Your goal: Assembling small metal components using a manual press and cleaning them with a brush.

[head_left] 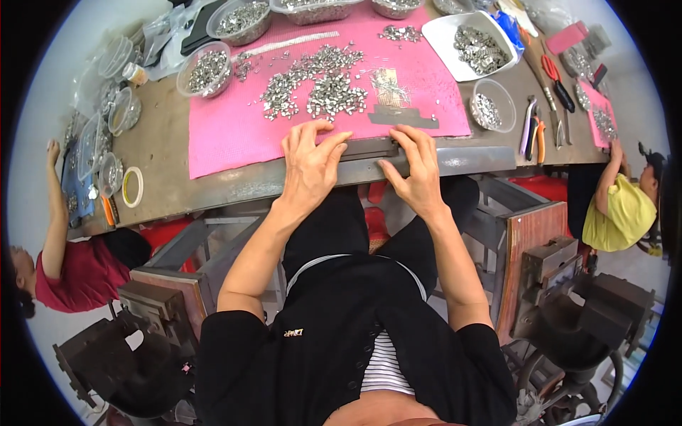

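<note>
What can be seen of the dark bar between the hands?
The dark bar is narrow, straight and grey, seemingly metal, with lines running lengthwise. It runs crosswise at the table's near edge, along the pink mat's front. The left hand and right hand are at opposite ends, partly hiding it.
</note>
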The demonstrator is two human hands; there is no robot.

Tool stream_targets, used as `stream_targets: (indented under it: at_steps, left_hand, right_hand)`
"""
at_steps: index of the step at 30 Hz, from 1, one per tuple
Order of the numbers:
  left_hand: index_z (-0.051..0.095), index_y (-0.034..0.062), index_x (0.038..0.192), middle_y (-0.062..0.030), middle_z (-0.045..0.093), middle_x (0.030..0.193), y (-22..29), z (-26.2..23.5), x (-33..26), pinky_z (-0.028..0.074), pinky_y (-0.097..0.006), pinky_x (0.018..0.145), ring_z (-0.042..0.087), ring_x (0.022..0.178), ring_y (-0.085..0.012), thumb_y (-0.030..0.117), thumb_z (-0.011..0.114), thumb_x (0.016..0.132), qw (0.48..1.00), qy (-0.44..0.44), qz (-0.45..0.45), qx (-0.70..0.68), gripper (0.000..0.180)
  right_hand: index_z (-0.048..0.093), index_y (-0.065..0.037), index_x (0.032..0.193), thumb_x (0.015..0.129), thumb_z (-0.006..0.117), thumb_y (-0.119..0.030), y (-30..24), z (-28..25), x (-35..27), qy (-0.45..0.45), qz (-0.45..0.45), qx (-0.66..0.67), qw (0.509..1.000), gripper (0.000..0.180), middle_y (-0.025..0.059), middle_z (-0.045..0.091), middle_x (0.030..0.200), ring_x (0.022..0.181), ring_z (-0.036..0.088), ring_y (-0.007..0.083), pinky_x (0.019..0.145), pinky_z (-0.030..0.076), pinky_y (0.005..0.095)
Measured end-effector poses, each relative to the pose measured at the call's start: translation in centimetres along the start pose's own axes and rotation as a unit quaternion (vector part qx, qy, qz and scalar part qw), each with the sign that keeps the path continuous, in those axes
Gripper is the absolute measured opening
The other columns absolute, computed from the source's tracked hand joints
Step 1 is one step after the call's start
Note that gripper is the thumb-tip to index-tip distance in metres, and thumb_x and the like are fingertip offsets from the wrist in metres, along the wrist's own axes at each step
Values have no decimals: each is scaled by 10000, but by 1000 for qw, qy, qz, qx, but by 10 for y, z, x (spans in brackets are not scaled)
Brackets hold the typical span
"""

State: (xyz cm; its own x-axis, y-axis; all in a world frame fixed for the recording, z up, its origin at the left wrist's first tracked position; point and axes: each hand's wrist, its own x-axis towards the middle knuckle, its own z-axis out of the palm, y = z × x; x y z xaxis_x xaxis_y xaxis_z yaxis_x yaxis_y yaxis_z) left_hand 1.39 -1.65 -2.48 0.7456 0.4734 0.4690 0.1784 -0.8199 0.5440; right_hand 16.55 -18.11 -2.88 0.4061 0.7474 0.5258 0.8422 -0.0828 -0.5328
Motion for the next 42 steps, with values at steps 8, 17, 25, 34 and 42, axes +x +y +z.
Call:
stream_targets:
  at_steps: [8,17,25,34,42]
  left_hand:
    - [721,125,1083,-39,682,1160,9,8,-4,289,-491,1088,565,1170,-247,177,778,804,995,49,81,39,289]
    - [482,-62,1279,-243,603,1300,-17,-47,-76,554,-365,941,647,1167,-304,174,361,1105,839,198,-285,-420,318]
    - [682,13,1123,-105,714,954,-3,-49,-67,544,-292,707,652,746,-164,143,667,979,905,25,-262,-334,195]
    - [698,72,1131,-99,571,1057,-18,-19,-16,406,-438,907,530,975,-285,254,826,768,995,25,50,81,426]
    - [702,27,1104,-125,563,1016,-25,-22,-17,467,-409,793,536,908,-302,192,840,750,997,37,64,28,414]
  right_hand:
    - [609,-44,1262,736,835,-107,0,12,-2,52,19,-64,996,576,137,605,1205,1149,562,355,994,451,454]
    - [646,-34,1201,770,821,-122,-1,15,-3,71,3,-86,994,473,143,623,1195,1129,576,356,969,462,443]
    - [615,-55,1235,772,817,-161,1,15,-5,72,-2,-98,993,515,115,605,1213,1157,560,330,967,436,425]
    - [717,-106,987,832,757,-118,4,-4,28,0,-83,-153,985,160,10,712,980,933,671,183,1107,320,469]
    - [638,-53,960,791,698,-32,8,-11,52,-69,-244,-160,954,181,54,623,868,839,631,232,1001,449,455]
